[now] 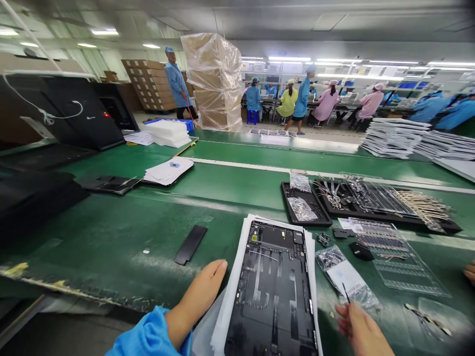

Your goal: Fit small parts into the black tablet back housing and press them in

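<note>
Your blue cloth sleeve (pixel 148 336) looks soft and matt. At lower centre, the tablet back housing (pixel 272 291) is matt black plastic with bright metal strips, resting on smooth white paper (pixel 227 301). The green conveyor belt (pixel 111 247) at left is rubbery, scuffed and worn rough. At right lies a clear glossy plastic tray (pixel 404 262), and above it a matt black plastic tray (pixel 304 205).

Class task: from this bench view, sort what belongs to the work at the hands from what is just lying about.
At the hands:
right hand holding a thin black tool; left hand beside a black device back panel on white sheets; plastic bag

Lying about:
black strip; black trays of metal parts; paper stack; wrapped cartons
</note>
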### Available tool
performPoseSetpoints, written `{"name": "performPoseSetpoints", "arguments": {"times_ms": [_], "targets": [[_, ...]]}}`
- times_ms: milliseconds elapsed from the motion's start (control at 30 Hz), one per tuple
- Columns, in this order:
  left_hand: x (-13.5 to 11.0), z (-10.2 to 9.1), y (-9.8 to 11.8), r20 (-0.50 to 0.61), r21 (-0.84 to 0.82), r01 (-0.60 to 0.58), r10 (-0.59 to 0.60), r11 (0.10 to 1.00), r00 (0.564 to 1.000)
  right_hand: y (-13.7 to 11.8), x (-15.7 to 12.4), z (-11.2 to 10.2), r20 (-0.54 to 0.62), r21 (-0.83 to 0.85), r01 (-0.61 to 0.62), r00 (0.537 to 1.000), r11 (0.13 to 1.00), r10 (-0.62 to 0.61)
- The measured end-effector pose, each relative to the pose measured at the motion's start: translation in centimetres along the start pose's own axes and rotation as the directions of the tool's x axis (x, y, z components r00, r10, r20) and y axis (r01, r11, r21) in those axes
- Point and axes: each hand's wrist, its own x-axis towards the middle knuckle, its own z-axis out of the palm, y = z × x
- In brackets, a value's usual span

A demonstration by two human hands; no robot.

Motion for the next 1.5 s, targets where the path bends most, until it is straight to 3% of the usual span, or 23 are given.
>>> {"name": "performPoseSetpoints", "arguments": {"times_ms": [67,100,167,233,333,467,533,767,900,1067,1500], "targets": [[0.2,-0.1,2.1,-0.027,0.033,-0.090,0.091,0.995,0.996,-2.2,-1.3,1.5,0.152,-0.166,0.151,0.980,0.975,-0.126],[0.2,-0.1,3.3,-0.014,0.058,-0.157,0.158,0.986,0.987,-3.4,-2.1,2.5,0.238,-0.251,0.265,0.949,0.931,-0.206],[0.1,0.2,5.4,0.053,0.095,-0.289,0.285,0.953,0.957,-5.6,-3.9,4.7,0.409,-0.359,0.501,0.843,0.787,-0.350],[-0.2,0.9,7.0,0.139,0.098,-0.371,0.357,0.923,0.924,-7.0,-5.3,6.6,0.515,-0.406,0.657,0.738,0.635,-0.435],[-0.7,1.9,7.9,0.214,0.064,-0.370,0.350,0.927,0.912,-7.3,-6.2,8.0,0.584,-0.412,0.772,0.632,0.484,-0.509],[-0.8,2.6,7.9,0.258,0.067,-0.384,0.356,0.921,0.898,-6.6,-5.5,7.7,0.618,-0.383,0.826,0.561,0.413,-0.550],[-0.6,2.7,7.9,0.265,0.078,-0.402,0.370,0.912,0.891,-6.5,-5.2,7.6,0.632,-0.378,0.832,0.552,0.406,-0.544],[0.0,2.6,7.8,0.243,0.094,-0.436,0.404,0.895,0.882,-6.9,-5.0,8.1,0.646,-0.439,0.807,0.589,0.395,-0.486],[0.3,2.7,7.7,0.228,0.108,-0.451,0.419,0.886,0.879,-6.6,-4.9,8.1,0.648,-0.403,0.808,0.583,0.429,-0.490],[0.5,2.9,7.5,0.237,0.134,-0.482,0.445,0.866,0.864,-6.5,-4.9,7.9,0.610,-0.417,0.787,0.613,0.455,-0.502],[0.0,2.9,7.0,0.225,0.200,-0.581,0.540,0.789,0.811,-6.8,-5.8,8.0,0.652,-0.533,0.795,0.604,0.291,-0.458]]}}
